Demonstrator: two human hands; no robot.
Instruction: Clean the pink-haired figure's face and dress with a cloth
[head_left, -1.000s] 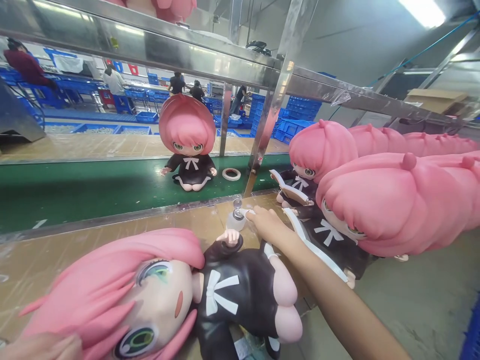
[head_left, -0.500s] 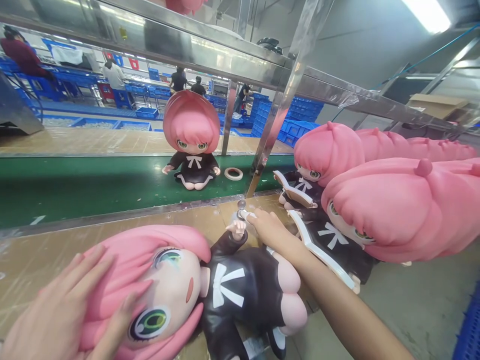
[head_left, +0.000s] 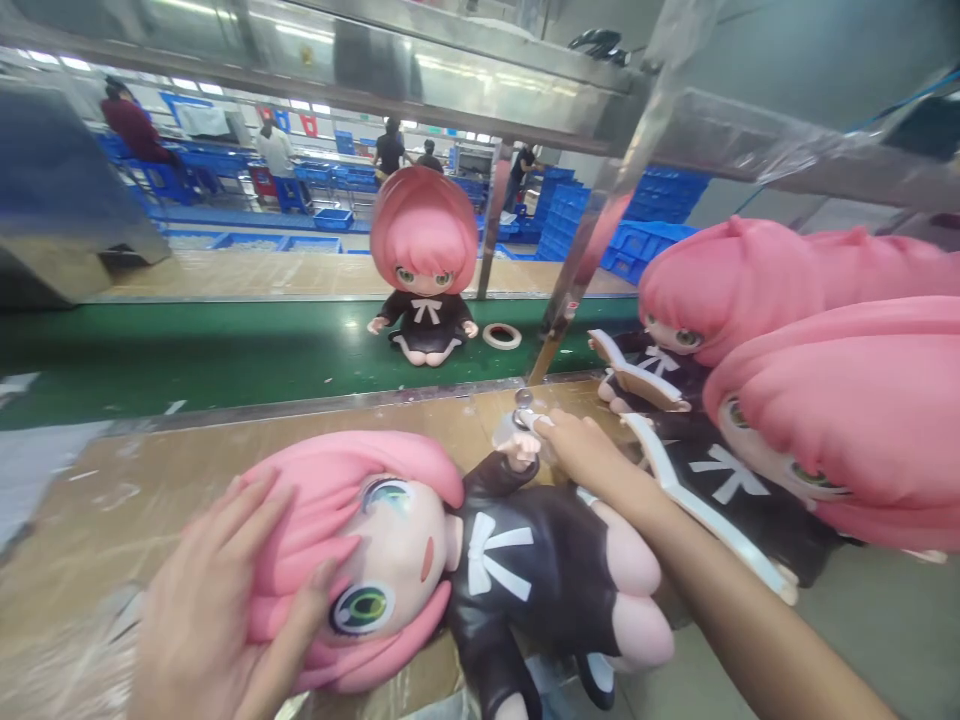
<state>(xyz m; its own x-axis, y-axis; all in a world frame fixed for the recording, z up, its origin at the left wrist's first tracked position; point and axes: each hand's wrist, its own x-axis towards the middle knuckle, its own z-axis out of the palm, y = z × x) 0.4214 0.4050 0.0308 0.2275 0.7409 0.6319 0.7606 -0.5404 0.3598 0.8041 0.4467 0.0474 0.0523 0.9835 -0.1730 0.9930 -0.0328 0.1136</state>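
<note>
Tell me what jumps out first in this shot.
A big pink-haired doll lying on its back on the bench, the left hand on its hair. The right hand presses a small bottle by the doll's raised arm. Another doll sits on the green belt; more crowd the right.

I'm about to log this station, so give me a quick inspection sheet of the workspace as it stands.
Surface: brown worktable, film-covered; green conveyor belt behind it.
Job's things: pink-haired doll lying on its back; small clear bottle by its raised arm.
Clutter: tape roll and one seated doll on the belt; row of dolls with books on the right.
Hands: left hand on the doll's hair; right hand at the bottle.
Cables: a blue line at upper right.
Surroundings: steel shelf overhead, blue crates, people working far behind.
</note>
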